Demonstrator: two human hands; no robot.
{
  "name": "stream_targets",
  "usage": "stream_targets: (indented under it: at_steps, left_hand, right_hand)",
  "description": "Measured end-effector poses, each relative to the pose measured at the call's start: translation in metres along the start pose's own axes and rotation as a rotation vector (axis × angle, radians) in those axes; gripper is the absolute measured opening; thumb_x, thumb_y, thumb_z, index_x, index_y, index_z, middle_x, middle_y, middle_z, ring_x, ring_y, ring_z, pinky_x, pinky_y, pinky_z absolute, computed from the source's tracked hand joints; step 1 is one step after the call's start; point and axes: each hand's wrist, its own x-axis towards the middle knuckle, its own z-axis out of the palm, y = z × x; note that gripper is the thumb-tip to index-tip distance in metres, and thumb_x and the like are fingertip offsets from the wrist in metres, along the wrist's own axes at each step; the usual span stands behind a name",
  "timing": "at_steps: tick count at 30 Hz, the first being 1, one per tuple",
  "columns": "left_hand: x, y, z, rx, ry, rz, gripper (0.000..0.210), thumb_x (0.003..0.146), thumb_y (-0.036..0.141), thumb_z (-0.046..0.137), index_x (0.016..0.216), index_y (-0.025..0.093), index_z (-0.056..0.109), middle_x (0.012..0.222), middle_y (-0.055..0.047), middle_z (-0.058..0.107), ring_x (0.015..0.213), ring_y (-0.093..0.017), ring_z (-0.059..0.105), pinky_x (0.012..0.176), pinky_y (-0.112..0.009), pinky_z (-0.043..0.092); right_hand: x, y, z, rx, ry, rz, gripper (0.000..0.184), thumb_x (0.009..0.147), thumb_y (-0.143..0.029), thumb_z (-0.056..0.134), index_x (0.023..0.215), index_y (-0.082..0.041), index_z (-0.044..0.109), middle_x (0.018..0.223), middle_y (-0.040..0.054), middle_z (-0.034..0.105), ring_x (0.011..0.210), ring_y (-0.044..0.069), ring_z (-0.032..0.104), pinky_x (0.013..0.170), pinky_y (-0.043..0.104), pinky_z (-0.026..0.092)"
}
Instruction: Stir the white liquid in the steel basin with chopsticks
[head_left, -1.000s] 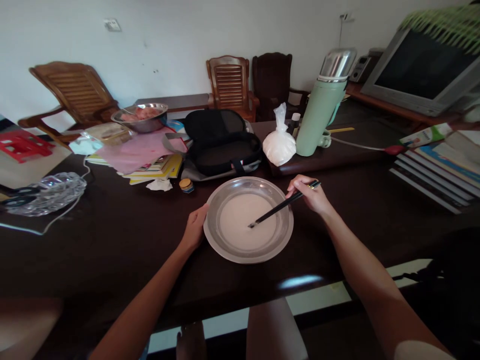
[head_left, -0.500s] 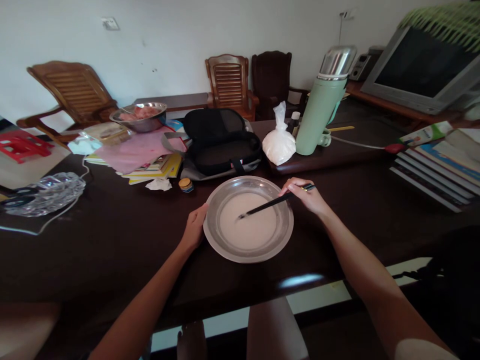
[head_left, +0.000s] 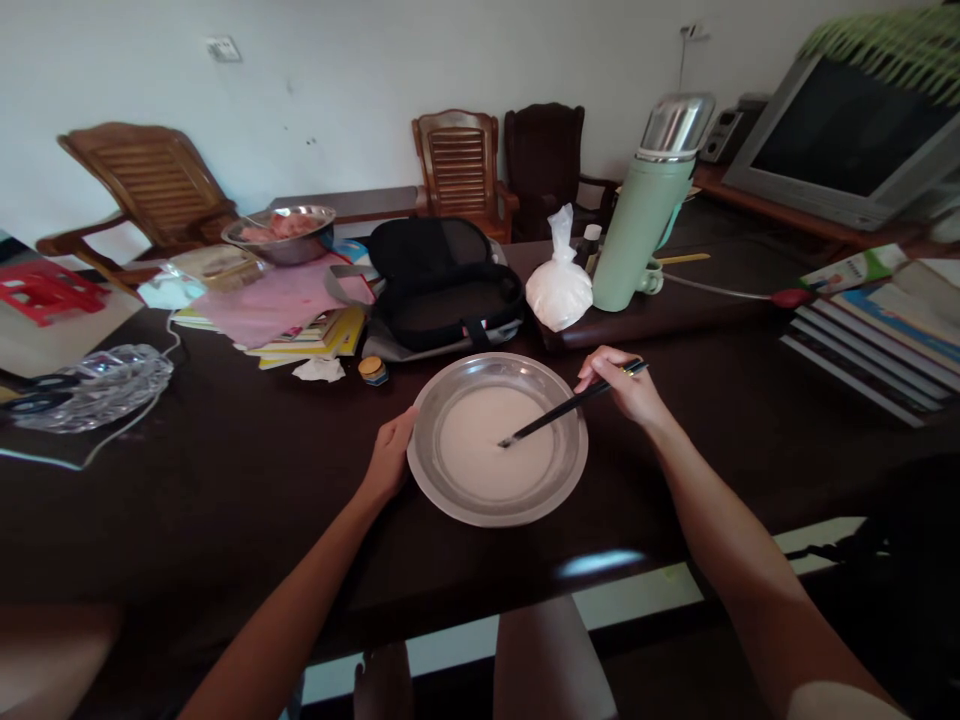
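Observation:
A round, shallow metal basin (head_left: 425,450) sits on the dark table in front of me, with a cloudy white liquid (head_left: 480,465) in it. My left hand (head_left: 392,452) is closed on the basin's left rim; its fingertips are partly hidden. In my right hand (head_left: 621,384), above the basin's right rim, are black chopsticks (head_left: 551,413), gripped near their upper end. They slant down to the left, and their tips dip into the liquid near the middle. Behind the basin stands a knotted clear bag of white powder (head_left: 559,292).
A green thermos (head_left: 637,225) stands by the bag. Behind the basin lie an open black case (head_left: 442,290) and a small gold-lidded jar (head_left: 372,371). Further left are a bowl of raw meat (head_left: 281,245), books (head_left: 315,340) and a glass dish (head_left: 124,385). Books (head_left: 877,350) are stacked right.
My right hand has moved slightly right, and the chopstick tips have shifted right and a little down through the liquid. My left hand and the basin stay in place.

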Motion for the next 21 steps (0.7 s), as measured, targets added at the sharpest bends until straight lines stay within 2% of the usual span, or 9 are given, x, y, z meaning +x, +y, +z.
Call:
stream_targets:
  at_steps: [4,6,9,11,14,16,19,21]
  left_hand:
    - [0.0018,-0.0023,-0.0011,0.004,0.001,0.008,0.048,0.074,0.06,0.066,0.058,0.017,0.055,0.053,0.004,0.047,0.053,-0.011,0.037,0.047,-0.023,0.03]
    - [0.0019,-0.0023,-0.0009,0.009,-0.001,0.009,0.048,0.074,0.061,0.065,0.057,0.017,0.054,0.053,0.004,0.046,0.052,-0.011,0.037,0.047,-0.023,0.03]
    - [0.0009,-0.0003,0.0002,0.014,0.005,0.013,0.049,0.073,0.06,0.066,0.055,0.017,0.053,0.052,0.004,0.045,0.052,-0.011,0.036,0.047,-0.023,0.029]
    - [0.0002,0.0011,0.0011,0.009,0.004,0.014,0.048,0.072,0.06,0.066,0.056,0.016,0.055,0.053,0.004,0.046,0.052,-0.011,0.036,0.047,-0.023,0.03]
    - [0.0001,0.0019,0.0016,-0.002,-0.004,0.012,0.047,0.073,0.059,0.066,0.058,0.016,0.057,0.052,0.004,0.047,0.052,-0.011,0.037,0.046,-0.023,0.029]
    - [0.0002,0.0018,0.0014,-0.011,-0.008,0.011,0.046,0.074,0.058,0.066,0.058,0.016,0.057,0.052,0.004,0.047,0.051,-0.011,0.037,0.046,-0.023,0.029]
    - [0.0001,0.0017,0.0007,-0.016,-0.011,0.014,0.046,0.074,0.058,0.066,0.057,0.016,0.056,0.052,0.004,0.047,0.051,-0.011,0.037,0.046,-0.023,0.03]
    - [-0.0001,0.0015,0.0003,-0.013,-0.011,0.014,0.046,0.074,0.058,0.066,0.057,0.016,0.056,0.051,0.004,0.046,0.051,-0.011,0.036,0.046,-0.023,0.03]
  right_hand:
    - [0.0,0.0001,0.0009,-0.06,-0.085,-0.014,0.034,0.085,-0.051,0.065,0.073,-0.02,0.073,0.071,0.0031,0.072,0.07,0.019,0.07,0.07,0.031,0.054]
    - [0.0004,-0.0004,0.0005,-0.086,-0.041,-0.041,0.034,0.085,-0.051,0.065,0.072,-0.021,0.073,0.071,0.003,0.072,0.071,0.019,0.07,0.071,0.031,0.053]
    - [0.0002,-0.0003,0.0001,-0.007,0.034,-0.017,0.033,0.085,-0.051,0.066,0.072,-0.021,0.071,0.063,0.0007,0.07,0.06,0.017,0.068,0.064,0.03,0.052]
    - [-0.0003,-0.0008,0.0017,0.019,-0.007,0.015,0.034,0.084,-0.052,0.066,0.073,-0.021,0.071,0.062,0.0008,0.07,0.058,0.017,0.068,0.062,0.03,0.052]
    - [-0.0005,-0.0027,0.0041,-0.067,-0.096,-0.001,0.036,0.084,-0.054,0.065,0.074,-0.02,0.074,0.07,0.0035,0.073,0.069,0.019,0.07,0.068,0.031,0.054]
    - [0.0001,-0.0027,0.0029,-0.108,-0.062,-0.036,0.035,0.085,-0.052,0.064,0.073,-0.021,0.074,0.072,0.0035,0.073,0.072,0.019,0.07,0.072,0.031,0.054]
    - [0.0007,-0.0003,-0.0007,-0.027,0.034,-0.026,0.033,0.085,-0.05,0.066,0.072,-0.021,0.072,0.064,0.0009,0.07,0.063,0.017,0.068,0.066,0.029,0.053]
    - [0.0004,0.0005,-0.0007,0.031,-0.001,0.011,0.033,0.085,-0.05,0.066,0.072,-0.021,0.071,0.061,0.0003,0.069,0.058,0.016,0.068,0.062,0.029,0.052]
